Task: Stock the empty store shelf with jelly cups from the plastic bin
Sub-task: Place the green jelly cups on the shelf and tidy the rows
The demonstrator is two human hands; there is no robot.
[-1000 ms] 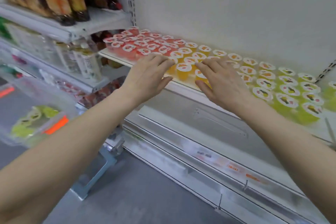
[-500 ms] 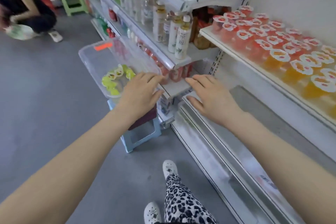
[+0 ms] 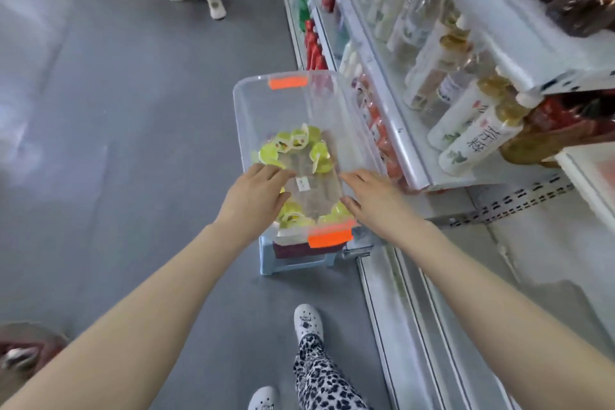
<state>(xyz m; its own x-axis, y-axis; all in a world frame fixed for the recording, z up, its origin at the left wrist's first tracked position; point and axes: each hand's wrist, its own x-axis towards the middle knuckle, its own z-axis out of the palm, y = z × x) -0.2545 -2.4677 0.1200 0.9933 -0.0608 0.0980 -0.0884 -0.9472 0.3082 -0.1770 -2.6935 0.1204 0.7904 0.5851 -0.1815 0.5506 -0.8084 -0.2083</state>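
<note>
Two bare hands reach over the clear plastic bin (image 3: 266, 110), the left hand (image 3: 256, 191) at its 8 o'clock side and the right hand (image 3: 376, 200) at its 4 o'clock side, both with loose, spread fingers and nothing in them. Some green jelly cups (image 3: 269, 154) lie in the bottom of the bin, which sits on a small blue stool (image 3: 296, 265). Shelves of bottles (image 3: 472, 123) stand at 3 o'clock from the bin.

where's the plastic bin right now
Centre of the head view: the clear plastic bin sits on a light blue stool on the grey floor, just left of the drink shelves.
</note>
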